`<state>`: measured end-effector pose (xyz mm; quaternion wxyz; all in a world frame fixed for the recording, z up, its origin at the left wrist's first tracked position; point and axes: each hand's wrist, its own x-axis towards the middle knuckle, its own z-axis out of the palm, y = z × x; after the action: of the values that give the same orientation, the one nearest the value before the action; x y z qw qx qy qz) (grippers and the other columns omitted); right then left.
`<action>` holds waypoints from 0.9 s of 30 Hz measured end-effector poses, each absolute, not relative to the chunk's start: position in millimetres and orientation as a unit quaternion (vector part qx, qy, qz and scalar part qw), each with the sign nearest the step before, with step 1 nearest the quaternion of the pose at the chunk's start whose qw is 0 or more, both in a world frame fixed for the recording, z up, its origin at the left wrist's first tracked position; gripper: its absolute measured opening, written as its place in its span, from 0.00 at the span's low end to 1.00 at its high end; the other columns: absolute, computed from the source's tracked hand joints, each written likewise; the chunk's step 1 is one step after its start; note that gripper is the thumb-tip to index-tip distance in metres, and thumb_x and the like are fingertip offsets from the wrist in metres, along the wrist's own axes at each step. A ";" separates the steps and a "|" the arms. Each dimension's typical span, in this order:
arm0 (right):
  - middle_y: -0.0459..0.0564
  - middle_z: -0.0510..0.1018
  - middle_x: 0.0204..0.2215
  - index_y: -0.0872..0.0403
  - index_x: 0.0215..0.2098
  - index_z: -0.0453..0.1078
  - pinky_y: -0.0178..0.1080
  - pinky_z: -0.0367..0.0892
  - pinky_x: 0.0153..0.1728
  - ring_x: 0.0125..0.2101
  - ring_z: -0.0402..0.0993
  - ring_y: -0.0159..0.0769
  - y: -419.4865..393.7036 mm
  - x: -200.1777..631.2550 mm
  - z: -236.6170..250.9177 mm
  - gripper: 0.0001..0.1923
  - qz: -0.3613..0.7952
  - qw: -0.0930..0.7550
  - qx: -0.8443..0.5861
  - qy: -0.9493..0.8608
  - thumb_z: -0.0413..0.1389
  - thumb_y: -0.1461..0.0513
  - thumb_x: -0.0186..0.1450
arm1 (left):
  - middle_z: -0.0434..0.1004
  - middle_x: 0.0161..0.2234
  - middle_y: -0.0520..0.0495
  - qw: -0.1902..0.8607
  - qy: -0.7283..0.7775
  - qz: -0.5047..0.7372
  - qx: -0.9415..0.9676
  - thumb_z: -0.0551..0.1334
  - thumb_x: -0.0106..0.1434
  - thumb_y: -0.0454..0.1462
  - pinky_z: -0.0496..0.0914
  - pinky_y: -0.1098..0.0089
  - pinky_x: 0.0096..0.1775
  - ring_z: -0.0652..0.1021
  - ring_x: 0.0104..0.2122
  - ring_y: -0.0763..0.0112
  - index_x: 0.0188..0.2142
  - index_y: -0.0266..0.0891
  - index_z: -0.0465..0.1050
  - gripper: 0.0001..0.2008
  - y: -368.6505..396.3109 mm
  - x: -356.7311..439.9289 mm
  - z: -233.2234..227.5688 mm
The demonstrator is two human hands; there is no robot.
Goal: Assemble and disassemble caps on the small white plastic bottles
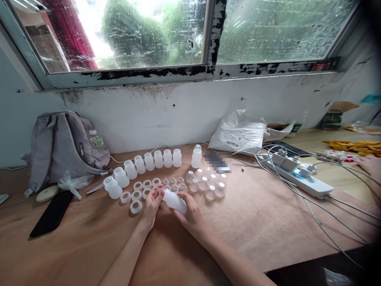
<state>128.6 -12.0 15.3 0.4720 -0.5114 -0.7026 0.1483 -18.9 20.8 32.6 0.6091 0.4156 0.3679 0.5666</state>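
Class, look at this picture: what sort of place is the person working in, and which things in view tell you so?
Probably a small, informal assembly bench by a window. A row of identical white bottles, sorted plastic rings and clear caps lie on the wooden table; both hands hold a bottle. A backpack suggests a makeshift workplace.

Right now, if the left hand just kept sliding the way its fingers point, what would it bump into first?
Probably the small clear teats lying just beyond the left hand, then the row of white bottles behind them. Depth is hard to judge here.

Both forearms converge, left hand (152,203) meeting right hand (190,214) (fingers curled).
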 end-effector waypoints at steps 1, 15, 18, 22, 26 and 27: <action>0.52 0.71 0.38 0.52 0.43 0.61 0.42 0.65 0.39 0.40 0.67 0.41 -11.6 128.4 14.4 0.18 0.140 0.473 -0.509 -0.705 0.56 0.61 0.54 | 0.73 0.40 0.42 0.612 0.371 0.558 0.420 0.64 0.51 0.40 0.65 0.69 0.40 0.73 0.39 0.65 0.43 0.37 0.67 0.20 19.9 -17.9 32.1; 0.45 0.73 0.28 0.50 0.50 0.53 0.36 0.67 0.25 0.25 0.71 0.35 -20.4 127.6 32.9 0.28 0.330 0.456 -0.528 -0.636 0.57 0.58 0.53 | 0.75 0.32 0.45 0.607 0.377 0.564 0.414 0.68 0.44 0.40 0.66 0.71 0.32 0.75 0.30 0.67 0.42 0.36 0.67 0.24 16.9 -18.3 31.1; 0.44 0.73 0.26 0.50 0.49 0.53 0.34 0.66 0.22 0.23 0.71 0.34 -19.8 129.4 36.1 0.29 0.381 0.471 -0.508 -0.613 0.58 0.57 0.53 | 0.75 0.32 0.46 0.605 0.371 0.568 0.417 0.68 0.44 0.39 0.66 0.71 0.32 0.75 0.30 0.68 0.43 0.37 0.67 0.25 15.6 -19.1 32.6; 0.44 0.73 0.25 0.51 0.46 0.55 0.33 0.66 0.20 0.23 0.71 0.34 -18.6 131.8 35.5 0.27 0.419 0.477 -0.495 -0.593 0.59 0.57 0.52 | 0.75 0.33 0.45 0.601 0.363 0.568 0.430 0.67 0.45 0.39 0.66 0.71 0.34 0.75 0.32 0.67 0.44 0.37 0.66 0.25 14.1 -18.9 33.0; 0.45 0.73 0.27 0.51 0.43 0.57 0.34 0.66 0.21 0.24 0.71 0.34 -19.5 131.2 34.6 0.23 0.412 0.481 -0.499 -0.591 0.59 0.56 0.52 | 0.75 0.35 0.44 0.606 0.355 0.561 0.439 0.67 0.46 0.38 0.67 0.70 0.35 0.75 0.35 0.65 0.46 0.37 0.65 0.27 12.8 -18.6 37.2; 0.45 0.73 0.27 0.51 0.42 0.57 0.34 0.67 0.21 0.24 0.71 0.34 -20.1 129.9 34.7 0.22 0.409 0.481 -0.500 -0.593 0.58 0.56 0.52 | 0.75 0.36 0.43 0.609 0.353 0.559 0.438 0.67 0.46 0.39 0.67 0.70 0.36 0.75 0.35 0.65 0.47 0.37 0.65 0.27 12.7 -18.6 38.6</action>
<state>129.9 -20.1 34.7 0.4807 -0.4998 -0.5934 0.4086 -18.6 12.7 38.6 0.6092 0.4375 0.3530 0.5594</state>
